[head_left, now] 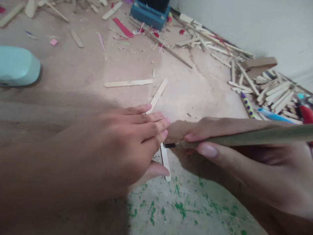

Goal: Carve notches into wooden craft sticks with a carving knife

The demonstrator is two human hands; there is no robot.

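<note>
My left hand (117,147) lies flat on the floor, fingers stretched out and pressed together on top of a pale wooden craft stick (165,160) whose end shows below my fingertips. Another craft stick (157,94) pokes out beyond my fingers, angled up to the right. My right hand (234,156) is closed round a long wooden-handled knife (244,138). Its small dark blade tip (168,145) touches the held stick right beside my left fingertips.
A loose craft stick (128,83) lies flat farther back. A heap of sticks and coloured pens (271,94) sits at the right by the white wall. A pale teal object (17,65) rests at the left. A blue box (149,14) and scattered scraps lie at the back.
</note>
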